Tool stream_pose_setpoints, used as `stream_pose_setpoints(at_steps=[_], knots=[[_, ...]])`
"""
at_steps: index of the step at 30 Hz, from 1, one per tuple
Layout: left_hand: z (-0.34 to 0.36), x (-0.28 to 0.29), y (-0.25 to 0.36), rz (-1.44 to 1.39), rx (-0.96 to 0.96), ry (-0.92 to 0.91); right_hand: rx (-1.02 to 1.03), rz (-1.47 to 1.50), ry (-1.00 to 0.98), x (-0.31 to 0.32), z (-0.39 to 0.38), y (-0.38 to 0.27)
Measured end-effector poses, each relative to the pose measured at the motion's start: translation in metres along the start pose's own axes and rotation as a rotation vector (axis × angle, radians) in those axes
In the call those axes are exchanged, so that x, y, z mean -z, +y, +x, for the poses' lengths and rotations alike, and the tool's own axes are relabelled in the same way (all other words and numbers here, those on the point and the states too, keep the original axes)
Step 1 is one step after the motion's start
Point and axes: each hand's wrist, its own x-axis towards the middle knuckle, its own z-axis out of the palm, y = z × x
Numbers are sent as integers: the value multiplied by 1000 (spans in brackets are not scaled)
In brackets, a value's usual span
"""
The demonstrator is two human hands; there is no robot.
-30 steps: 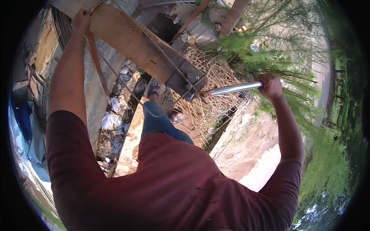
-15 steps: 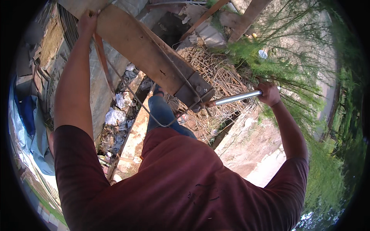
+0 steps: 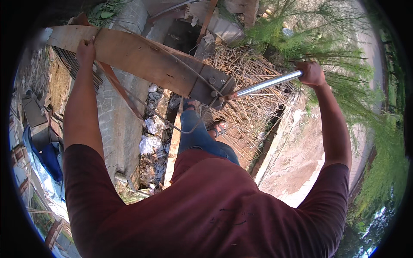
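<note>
A long flat brown board [image 3: 142,60] lies across the view in front of me. My left hand [image 3: 85,51] has its fingers closed around the board's edge near the far-left end. At the other end is a dark plate [image 3: 211,86] with round bolt heads. From that end a silver metal tube [image 3: 271,83] sticks out to the right, and my right hand [image 3: 311,73] is wrapped around its outer end. A thin cord or cable [image 3: 161,117] runs along the board and hangs below it in a loop.
Dry cut stalks [image 3: 241,56] are heaped beyond my sandalled foot [image 3: 220,129]. Plastic litter [image 3: 149,144] fills a gutter beside a concrete slab [image 3: 124,103]. Feathery green branches [image 3: 335,51] spread at the right, near my right hand. Blue sheeting [image 3: 47,167] lies at the left.
The board has swung to a flatter angle, its left end coming nearer. The tube and my right hand have risen slightly in view. Both grips stay closed, and the whole view has shifted.
</note>
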Motion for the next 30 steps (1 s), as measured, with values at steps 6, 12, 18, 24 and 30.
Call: stream_pose_setpoints(at_steps=[6, 12, 18, 24, 30], knots=[[-3, 12, 11, 11, -71, 0, -319, 157, 22, -25, -93, -34], [-13, 19, 31, 22, -17, -45, -847, 432, 146, -104, -235, -161], [-31, 32, 43, -11, 21, -80, -1285, 554, 87, -28, -278, -417], [-24, 30, 35, -75, -8, -126, -1204, 472, 334, -47, -274, -382], [-30, 58, 57, -155, 58, -157, -1055, 472, 616, -47, -271, -303]])
